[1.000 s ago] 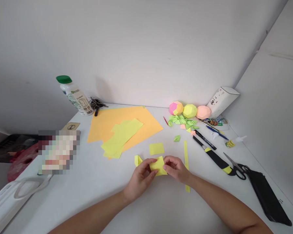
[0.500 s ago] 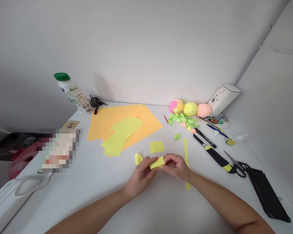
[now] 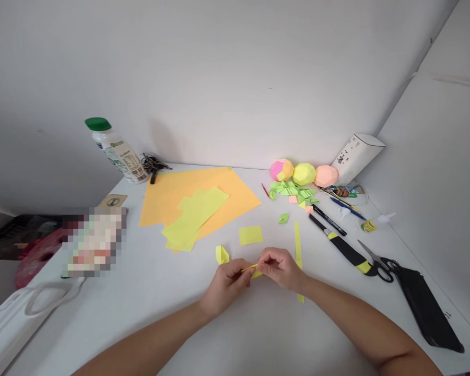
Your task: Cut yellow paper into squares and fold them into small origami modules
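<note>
Between both hands is a small piece of folded yellow paper (image 3: pixel 256 272), seen nearly edge-on and partly covered by fingers. My left hand (image 3: pixel 227 286) pinches its left end, and my right hand (image 3: pixel 279 267) grips the right end between thumb and fingers. Just beyond my left hand lies a folded yellow paper piece (image 3: pixel 221 254). A flat yellow paper rectangle (image 3: pixel 250 235) rests a little farther away. Beside my right hand runs a narrow yellow paper strip (image 3: pixel 298 243), partly hidden under the wrist.
Yellow sheets (image 3: pixel 198 216) lie over orange paper (image 3: pixel 160 190). Folded green pieces (image 3: pixel 293 190) sit before several paper balls (image 3: pixel 304 174). Rightward are a utility knife (image 3: pixel 348 250), scissors (image 3: pixel 379 263), a black case (image 3: pixel 429 308) and a glue bottle (image 3: pixel 370 224). A green-capped bottle (image 3: pixel 119 154) stands back left.
The yellow paper has turned from showing its broad face to nearly edge-on. My fingers have closed in around it, and the left hand sits slightly lower.
</note>
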Motion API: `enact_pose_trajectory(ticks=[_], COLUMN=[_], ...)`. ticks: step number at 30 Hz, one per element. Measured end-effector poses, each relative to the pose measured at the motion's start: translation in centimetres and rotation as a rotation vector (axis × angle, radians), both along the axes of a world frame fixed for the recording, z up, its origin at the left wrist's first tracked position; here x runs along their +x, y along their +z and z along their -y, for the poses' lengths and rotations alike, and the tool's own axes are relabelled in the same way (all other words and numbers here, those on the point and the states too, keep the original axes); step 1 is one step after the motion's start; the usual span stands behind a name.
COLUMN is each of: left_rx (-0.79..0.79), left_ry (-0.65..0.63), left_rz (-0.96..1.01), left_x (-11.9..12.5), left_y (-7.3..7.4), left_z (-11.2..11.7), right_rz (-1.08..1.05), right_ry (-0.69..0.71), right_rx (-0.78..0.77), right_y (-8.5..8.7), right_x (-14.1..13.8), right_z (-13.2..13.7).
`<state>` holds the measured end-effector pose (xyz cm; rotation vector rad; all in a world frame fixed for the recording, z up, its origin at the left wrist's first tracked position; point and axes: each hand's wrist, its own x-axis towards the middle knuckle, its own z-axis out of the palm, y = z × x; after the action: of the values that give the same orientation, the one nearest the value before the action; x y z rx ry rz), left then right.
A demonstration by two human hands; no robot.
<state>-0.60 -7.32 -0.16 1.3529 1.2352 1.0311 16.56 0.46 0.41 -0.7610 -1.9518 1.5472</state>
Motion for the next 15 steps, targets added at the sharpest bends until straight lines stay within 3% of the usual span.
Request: enact_pose_trajectory(ticks=[4, 8, 10, 13, 15], left_rx=[-0.109, -0.162, -0.216, -0.261, -0.252], left_ry=[0.054, 0.108, 0.095, 0.058, 0.083], left_rz=[0.103, 0.211, 0.21, 0.217, 0.269], left_x=[0.1, -0.4, -0.6, -0.5, -0.4], left_y=[-0.4, 0.4, 0.9, 1.0, 0.7], left_z=[0.3, 0.3, 0.1, -0.4, -0.5], right_rz=[-0.082, -0.245, -0.256, -0.239, -0.227], right_ry=[0.005, -0.048, -0.067, -0.046, -0.024], right_rx=[0.027, 0.428, 0.558, 0.57, 0.481], right_y=[-0.4, -0.2, -0.1, -0.1, -0.4], right_x=[0.0, 0.0, 0.0, -0.1, 0.0], right_z=[0.1, -0.4, -0.6, -0.6, -0.4])
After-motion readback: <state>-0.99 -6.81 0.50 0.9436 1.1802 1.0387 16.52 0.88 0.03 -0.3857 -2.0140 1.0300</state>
